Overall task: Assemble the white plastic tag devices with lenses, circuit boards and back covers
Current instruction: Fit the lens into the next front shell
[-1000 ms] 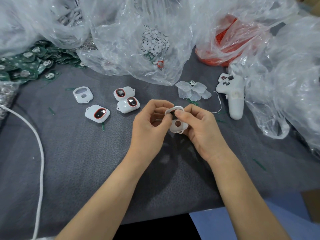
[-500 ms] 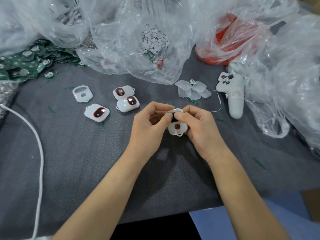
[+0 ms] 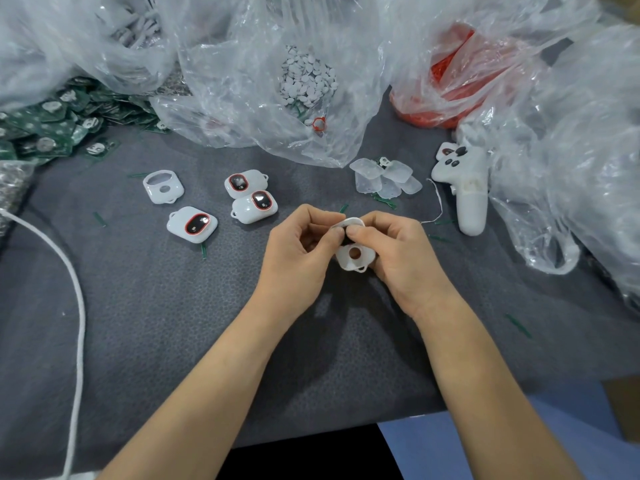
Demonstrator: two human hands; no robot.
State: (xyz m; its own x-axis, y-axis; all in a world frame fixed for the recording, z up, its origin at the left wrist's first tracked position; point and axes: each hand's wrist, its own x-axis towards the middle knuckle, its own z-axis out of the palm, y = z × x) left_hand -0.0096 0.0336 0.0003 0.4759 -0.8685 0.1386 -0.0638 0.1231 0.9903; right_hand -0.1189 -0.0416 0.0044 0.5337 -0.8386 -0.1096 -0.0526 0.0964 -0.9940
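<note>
Left hand (image 3: 294, 261) and right hand (image 3: 405, 261) both pinch the white rounded plastic tag shell (image 3: 360, 263) just above the grey mat (image 3: 173, 323). Over the last second the thumbs have closed onto its upper window, probably seating a lens. Three finished red-rimmed tags (image 3: 254, 202) lie beyond, to the left.

Place: small assembly workshop — hand piecework.
Surface: grey felt mat (image 3: 138, 341) spread as the worktop.
Mat's far edge: clear plastic bags (image 3: 242, 81) of bulk parts — green circuit boards (image 3: 52, 123) heaped loose.
Mat's middle: white tags (image 3: 254, 206) clustered.
</note>
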